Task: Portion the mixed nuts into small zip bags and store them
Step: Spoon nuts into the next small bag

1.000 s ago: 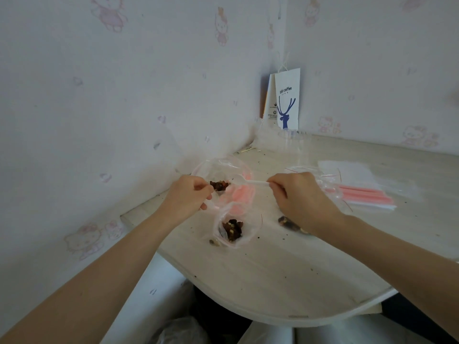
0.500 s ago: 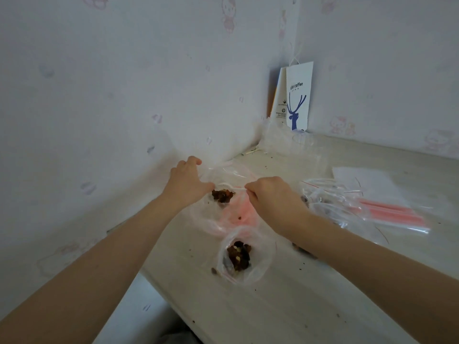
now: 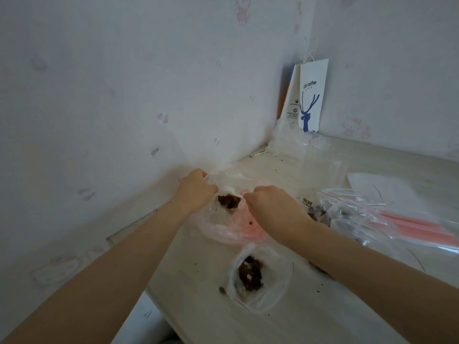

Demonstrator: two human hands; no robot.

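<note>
Both hands close on the big clear bag point(image 3: 223, 227) at the table's point(image 3: 285, 326) far left. The left hand point(image 3: 196, 188) pinches its left rim and the right hand point(image 3: 273, 204) its right rim, with the nuts point(image 3: 229, 201) between them. A filled zip bag point(image 3: 270, 291) lies nearer.

A: What does the surface point(image 3: 310, 324) look like?
B: Pale wood-grain laminate, smooth and matt, speckled with dark crumbs.
A: And the loose bag point(image 3: 223, 224)?
B: Thin clear plastic film, crinkled and glossy, tinted pink low down. The small zip bag point(image 3: 273, 294) is the same shiny clear plastic, with a red line at its edge.
A: The mixed nuts point(image 3: 249, 273)?
B: Dark brown, rough and dull, with a few pale bits.
A: The pile of zip bags point(image 3: 367, 214)?
B: Clear glossy plastic, wrinkled, with pink strips.
A: Anything of paper?
B: The paper bag point(image 3: 311, 95) is white matt paper printed in blue; the wallpaper point(image 3: 124, 95) is matt too.
</note>
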